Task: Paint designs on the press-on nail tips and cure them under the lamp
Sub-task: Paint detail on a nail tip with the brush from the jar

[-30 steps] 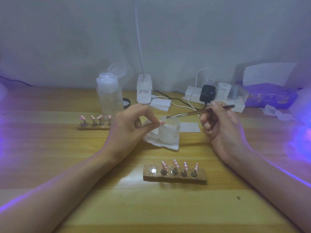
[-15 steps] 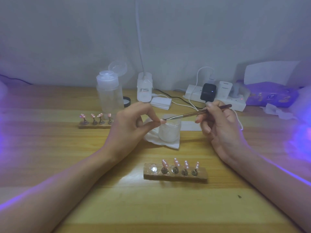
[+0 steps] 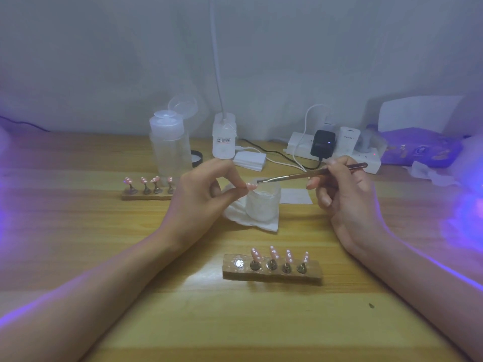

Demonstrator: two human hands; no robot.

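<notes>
My left hand (image 3: 202, 190) pinches a pink nail tip (image 3: 251, 186) between thumb and forefinger, over a small frosted jar (image 3: 264, 205). My right hand (image 3: 342, 194) grips a thin brush (image 3: 311, 174) like a pen, and its tip sits just above the nail tip. A wooden holder (image 3: 271, 273) near me carries several pink dotted nail tips (image 3: 273, 253) on stands, with its leftmost slot bare. A second holder (image 3: 146, 195) with several nail tips stands at the left, partly behind my left hand.
The jar sits on a white wipe (image 3: 251, 220). Behind are a clear pump bottle (image 3: 168, 147), a white lamp base (image 3: 223, 135) with its stalk, a power strip (image 3: 337, 152) with plugs and cables, and a purple packet (image 3: 418, 148). Violet light glows at the right edge.
My right hand has moved left and lowered the brush, bringing its tip from above the jar to the nail tip held in my left hand. My left hand has hardly moved.
</notes>
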